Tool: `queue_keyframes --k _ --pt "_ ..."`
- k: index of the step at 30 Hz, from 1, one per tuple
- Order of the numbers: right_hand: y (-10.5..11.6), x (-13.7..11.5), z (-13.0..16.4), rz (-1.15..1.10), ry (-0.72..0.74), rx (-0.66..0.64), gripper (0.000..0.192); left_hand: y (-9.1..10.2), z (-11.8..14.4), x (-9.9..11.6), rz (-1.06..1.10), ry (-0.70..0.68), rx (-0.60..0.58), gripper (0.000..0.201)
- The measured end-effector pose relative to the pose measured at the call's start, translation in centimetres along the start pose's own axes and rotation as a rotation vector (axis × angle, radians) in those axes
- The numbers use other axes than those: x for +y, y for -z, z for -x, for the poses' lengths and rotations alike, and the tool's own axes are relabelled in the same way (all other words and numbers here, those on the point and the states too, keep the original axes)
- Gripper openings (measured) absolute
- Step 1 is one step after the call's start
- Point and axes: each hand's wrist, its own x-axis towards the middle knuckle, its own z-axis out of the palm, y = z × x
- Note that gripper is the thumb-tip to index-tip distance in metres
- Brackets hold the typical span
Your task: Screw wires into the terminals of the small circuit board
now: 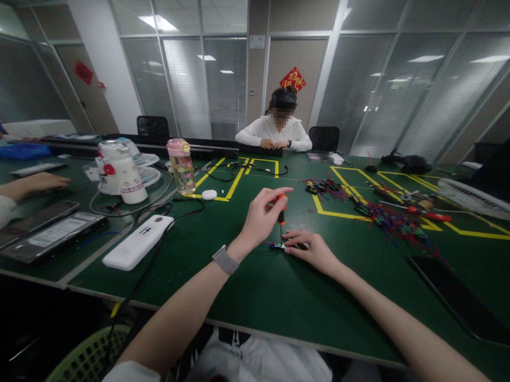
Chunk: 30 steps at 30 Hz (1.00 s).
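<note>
My left hand is closed around the handle of an orange and black screwdriver, which stands nearly upright. Its thin shaft points down at a small circuit board with short wires, lying on the green table. Whether the tip touches a screw is too small to tell. From the right, the fingertips of my right hand are closed on the board's edge and hold it against the tabletop.
A heap of boards with red and blue wires lies to the right, near a black phone. A white power bank, a pink-lidded bottle and a white bottle stand left. Other people sit opposite and at left.
</note>
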Motion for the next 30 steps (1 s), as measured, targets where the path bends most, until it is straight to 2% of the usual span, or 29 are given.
queue_keyframes --k 5,9,12,16,21,23,28,30 --pt "-0.02 0.13 -0.05 0.001 0.006 0.001 0.017 -0.38 0.02 -0.18 0.204 0.060 -0.124 0.044" --pt "-0.08 0.28 -0.08 0.018 0.013 0.008 0.016 -0.35 -0.15 -0.08 0.292 0.108 -0.144 0.044" --pt "-0.07 0.25 -0.07 0.018 0.014 0.005 0.017 -0.08 -0.26 -0.15 0.198 0.095 -0.100 0.040" --pt "-0.04 0.13 -0.03 0.011 0.007 0.000 0.016 0.13 -0.18 -0.34 0.013 -0.004 -0.035 0.034" --pt "-0.11 0.10 -0.04 0.000 0.005 0.006 0.017 -0.07 0.15 -0.06 -0.069 -0.040 -0.040 0.028" --pt "-0.13 0.13 -0.05 0.001 0.009 0.009 0.016 -0.16 0.21 0.04 -0.033 -0.025 -0.066 0.029" --pt "-0.11 0.16 -0.03 -0.006 0.010 0.011 0.016 -0.22 0.09 0.27 0.243 0.070 -0.159 0.036" --pt "-0.09 0.16 0.00 -0.005 0.009 0.013 0.016 -0.16 0.00 0.41 0.291 0.102 -0.175 0.035"
